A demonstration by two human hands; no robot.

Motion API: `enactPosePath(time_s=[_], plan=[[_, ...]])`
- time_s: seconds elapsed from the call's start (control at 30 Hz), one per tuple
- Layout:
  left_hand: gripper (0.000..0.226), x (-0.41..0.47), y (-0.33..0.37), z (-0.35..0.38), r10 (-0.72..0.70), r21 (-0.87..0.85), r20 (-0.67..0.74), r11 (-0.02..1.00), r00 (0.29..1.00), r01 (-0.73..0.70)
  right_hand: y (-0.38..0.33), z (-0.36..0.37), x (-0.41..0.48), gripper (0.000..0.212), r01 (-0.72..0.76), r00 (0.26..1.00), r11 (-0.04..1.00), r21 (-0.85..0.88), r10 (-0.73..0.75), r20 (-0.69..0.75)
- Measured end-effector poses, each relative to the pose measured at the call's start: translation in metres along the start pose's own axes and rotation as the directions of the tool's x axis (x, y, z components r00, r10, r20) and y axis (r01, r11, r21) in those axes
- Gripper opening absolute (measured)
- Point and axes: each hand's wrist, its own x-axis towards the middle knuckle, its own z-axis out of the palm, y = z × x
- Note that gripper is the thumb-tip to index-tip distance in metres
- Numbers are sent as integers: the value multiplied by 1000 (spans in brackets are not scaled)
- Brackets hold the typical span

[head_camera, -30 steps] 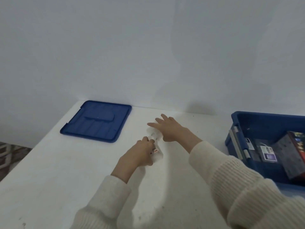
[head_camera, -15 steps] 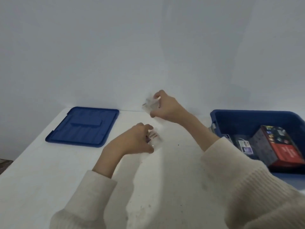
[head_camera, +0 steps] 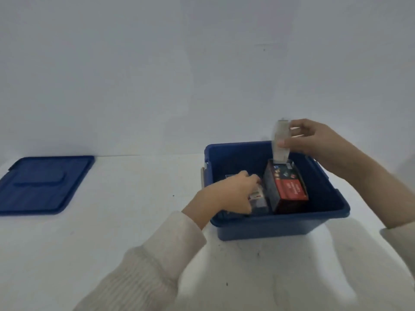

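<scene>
On the white table [head_camera: 112, 248], the blue bin [head_camera: 280, 223] stands toward the near right edge. The left hand [head_camera: 233, 194] reaches over the bin's near left corner and is already low inside, fingers curled round a small labelled packet [head_camera: 258, 197] that sits close to the bin floor, just beside the left flank of the dark box [head_camera: 289, 191]. This hand is by far the nearer to setting its load down.

The box lies with its long axis running from the near wall toward the far wall. Above its far end the right hand [head_camera: 314, 142] pinches a clear packet [head_camera: 280, 142] between thumb and fingers. The packet hangs upright, long axis vertical, its lower edge just over the box top near the far right corner. Straight down it would probably land on the box, not the floor.

The blue lid [head_camera: 42, 182] lies flat at the table's far left edge, well apart.
</scene>
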Motion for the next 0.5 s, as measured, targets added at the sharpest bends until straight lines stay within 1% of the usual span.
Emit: enactPosePath(time_s=[0.1, 0.2, 0.3, 0.37, 0.43, 0.5], plan=[[46, 16, -3, 16, -57, 187, 74, 981, 996, 43, 16, -5, -4, 48, 2, 995, 1000, -27, 1, 95], [43, 26, -8, 26, -109, 259, 138, 963, 985, 70, 23, -1, -8, 48, 55, 981, 992, -116, -33, 191], [45, 31, -9, 33, -162, 300, 215, 949, 963, 92, 28, 6, -9, 50, 119, 951, 980, -159, -66, 303], [45, 33, -9, 35, -183, 304, 213, 946, 960, 113, 32, 9, -8, 52, 219, 909, 939, -264, -98, 405], [43, 32, -9, 33, -206, 303, 190, 942, 960, 142, 38, 14, -5, 54, 338, 835, 873, -351, -107, 539], [40, 33, -8, 32, -256, 275, 179, 940, 950, 202, 45, 19, -1, 54, 458, 755, 781, -425, -90, 649]])
